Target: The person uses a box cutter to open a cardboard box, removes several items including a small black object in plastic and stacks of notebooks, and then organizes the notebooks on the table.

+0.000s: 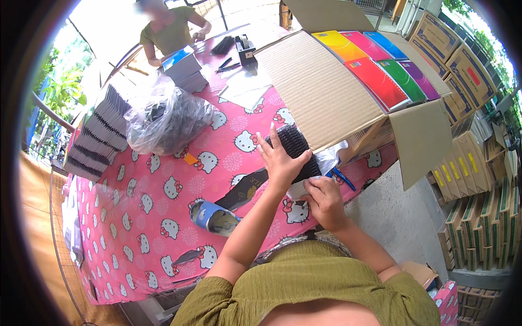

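Shirt [315, 282]: olive, nearest the camera, filling the middle of the lower edge.
Block [295, 142]: black, ribbed, beneath the left hand [284, 168] and ahead of the right hand [325, 202]; just left of the carton [321, 87].
Left hand state: fingers spread wide, thumb well apart from them, touching the block from above.
Right hand state: fingers drawn together at a pale piece [297, 190] by the block's near end; whether it is gripped, cannot tell.
Blue handles [345, 179]: just ahead and to the right of the right hand's fingers; remainder of the tool hidden.
Black strip [243, 190]: flat on the counter [130, 217], left of the left wrist.
Cup [203, 214]: blue outside, stained pale inside, just left of the left forearm.
Counter cover: pink, printed with white cat faces.
Carton condition: open, flaps out; notebooks [375, 81] on top, in yellow, pink, blue, red, green and purple.
Bag [168, 119]: clear plastic, dark contents, ahead and left of the left hand.
Stacks [100, 133]: dark-edged, at the counter's left edge.
Pliers [228, 66]: dark-handled, beyond the bag, near a black device [246, 51].
Co-worker [171, 27]: at the far side, well apart from the block.
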The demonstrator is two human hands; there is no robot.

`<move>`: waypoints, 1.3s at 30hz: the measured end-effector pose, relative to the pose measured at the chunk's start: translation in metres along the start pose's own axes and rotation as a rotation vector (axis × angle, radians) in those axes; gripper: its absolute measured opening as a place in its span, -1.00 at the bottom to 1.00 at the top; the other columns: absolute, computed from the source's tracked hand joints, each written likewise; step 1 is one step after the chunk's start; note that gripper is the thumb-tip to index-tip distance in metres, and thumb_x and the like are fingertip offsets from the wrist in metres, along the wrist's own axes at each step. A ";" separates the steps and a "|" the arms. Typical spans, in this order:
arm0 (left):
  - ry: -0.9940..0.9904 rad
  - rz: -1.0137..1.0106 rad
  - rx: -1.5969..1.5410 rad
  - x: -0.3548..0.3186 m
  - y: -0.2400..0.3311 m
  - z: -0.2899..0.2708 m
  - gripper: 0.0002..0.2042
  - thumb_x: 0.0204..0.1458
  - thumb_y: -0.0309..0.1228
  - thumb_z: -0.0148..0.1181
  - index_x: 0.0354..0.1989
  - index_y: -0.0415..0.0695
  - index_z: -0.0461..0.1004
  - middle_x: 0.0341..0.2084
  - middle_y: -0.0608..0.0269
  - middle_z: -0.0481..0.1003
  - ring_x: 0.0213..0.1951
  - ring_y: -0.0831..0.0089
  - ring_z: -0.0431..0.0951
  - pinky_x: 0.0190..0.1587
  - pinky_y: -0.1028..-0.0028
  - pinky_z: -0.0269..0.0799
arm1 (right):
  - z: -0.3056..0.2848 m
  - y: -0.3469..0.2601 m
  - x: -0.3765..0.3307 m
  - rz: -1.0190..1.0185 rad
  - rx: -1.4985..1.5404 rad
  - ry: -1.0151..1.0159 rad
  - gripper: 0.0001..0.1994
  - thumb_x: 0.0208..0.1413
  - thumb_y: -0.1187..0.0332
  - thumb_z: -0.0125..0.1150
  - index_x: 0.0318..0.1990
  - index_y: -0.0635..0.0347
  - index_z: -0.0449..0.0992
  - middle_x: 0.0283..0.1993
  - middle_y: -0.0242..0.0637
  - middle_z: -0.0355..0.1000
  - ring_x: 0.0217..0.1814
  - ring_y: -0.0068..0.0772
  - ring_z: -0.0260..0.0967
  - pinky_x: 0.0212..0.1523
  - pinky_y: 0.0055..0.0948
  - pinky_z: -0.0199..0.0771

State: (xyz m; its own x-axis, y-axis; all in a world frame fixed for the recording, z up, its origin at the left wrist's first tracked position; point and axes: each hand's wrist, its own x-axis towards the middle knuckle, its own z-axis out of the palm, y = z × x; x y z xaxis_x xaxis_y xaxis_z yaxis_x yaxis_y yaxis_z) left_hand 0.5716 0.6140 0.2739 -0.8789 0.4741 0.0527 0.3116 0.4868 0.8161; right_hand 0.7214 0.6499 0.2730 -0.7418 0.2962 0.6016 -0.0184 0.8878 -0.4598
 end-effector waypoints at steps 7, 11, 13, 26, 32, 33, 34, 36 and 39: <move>0.001 -0.017 0.031 -0.001 0.003 0.004 0.11 -0.44 -0.03 0.42 0.31 0.07 -0.22 0.23 -0.37 -0.30 0.29 -0.21 -0.30 0.26 0.02 -0.23 | 0.004 0.012 -0.006 -0.046 0.057 0.003 -0.80 -0.31 0.60 0.26 -0.42 0.26 0.45 -0.43 -0.25 0.29 -0.32 -0.19 0.25 -0.29 -0.30 0.23; 0.015 -0.013 0.046 0.000 0.002 0.007 0.11 -0.44 -0.03 0.42 0.30 0.08 -0.22 0.24 -0.35 -0.29 0.29 -0.21 -0.29 0.26 0.02 -0.22 | 0.007 0.010 -0.005 -0.009 0.026 0.006 -0.83 -0.25 0.62 0.21 -0.47 0.22 0.35 -0.46 -0.24 0.21 -0.37 -0.17 0.19 -0.33 -0.28 0.18; 0.035 0.001 0.054 0.001 0.002 0.009 0.10 -0.45 -0.07 0.42 0.30 0.11 -0.21 0.24 -0.31 -0.28 0.28 -0.24 -0.26 0.22 -0.02 -0.13 | 0.006 0.012 -0.004 -0.007 0.005 -0.026 -0.82 -0.22 0.61 0.19 -0.45 0.22 0.33 -0.44 -0.22 0.21 -0.36 -0.16 0.19 -0.32 -0.27 0.19; 0.055 -0.033 0.066 0.002 0.005 0.010 0.04 -0.47 -0.16 0.42 0.27 0.14 -0.12 0.26 -0.17 -0.21 0.27 -0.20 -0.18 0.17 -0.05 0.04 | -0.026 0.012 -0.015 0.004 -0.057 -0.124 -0.76 -0.17 0.52 0.17 -0.26 0.24 0.38 -0.25 -0.19 0.30 -0.23 -0.17 0.25 -0.19 -0.27 0.26; 0.051 -0.028 0.047 0.003 0.004 0.011 0.04 -0.47 -0.15 0.43 0.27 0.14 -0.11 0.26 -0.17 -0.21 0.27 -0.21 -0.19 0.17 -0.06 0.03 | -0.011 0.022 -0.010 0.029 -0.002 -0.126 -0.84 -0.20 0.59 0.15 -0.43 0.23 0.31 -0.40 -0.21 0.22 -0.31 -0.14 0.23 -0.29 -0.25 0.25; 0.053 -0.029 0.049 0.003 0.003 0.012 0.04 -0.48 -0.15 0.43 0.26 0.14 -0.11 0.25 -0.17 -0.21 0.27 -0.21 -0.20 0.17 -0.05 0.03 | -0.010 0.021 -0.009 0.034 0.002 -0.132 -0.84 -0.20 0.60 0.13 -0.43 0.23 0.30 -0.40 -0.20 0.21 -0.31 -0.13 0.23 -0.28 -0.25 0.26; 0.055 -0.029 0.051 0.004 0.003 0.012 0.04 -0.49 -0.15 0.43 0.26 0.14 -0.11 0.25 -0.18 -0.20 0.27 -0.21 -0.20 0.18 -0.05 0.03 | -0.011 0.020 -0.009 0.040 0.005 -0.138 -0.85 -0.20 0.61 0.10 -0.44 0.24 0.29 -0.40 -0.19 0.21 -0.31 -0.12 0.23 -0.27 -0.24 0.27; 0.055 -0.026 0.053 0.005 0.001 0.013 0.04 -0.50 -0.15 0.43 0.26 0.14 -0.10 0.25 -0.18 -0.20 0.27 -0.21 -0.20 0.18 -0.03 0.02 | -0.012 0.020 -0.011 0.058 0.003 -0.198 -0.83 -0.24 0.64 0.06 -0.43 0.25 0.28 -0.40 -0.18 0.21 -0.30 -0.10 0.23 -0.27 -0.24 0.27; 0.047 -0.028 0.049 0.008 -0.005 0.011 0.04 -0.51 -0.17 0.44 0.26 0.14 -0.08 0.26 -0.17 -0.21 0.27 -0.20 -0.20 0.19 -0.02 0.01 | -0.020 0.016 -0.019 0.050 0.020 -0.263 -0.81 -0.28 0.67 0.00 -0.43 0.26 0.28 -0.40 -0.15 0.21 -0.29 -0.07 0.23 -0.28 -0.22 0.28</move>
State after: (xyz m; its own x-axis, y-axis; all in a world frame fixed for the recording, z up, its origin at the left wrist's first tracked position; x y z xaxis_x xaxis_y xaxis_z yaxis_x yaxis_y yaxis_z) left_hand 0.5674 0.6233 0.2640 -0.9032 0.4254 0.0577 0.3027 0.5357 0.7883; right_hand 0.7486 0.6656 0.2665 -0.8907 0.2356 0.3888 0.0112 0.8663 -0.4994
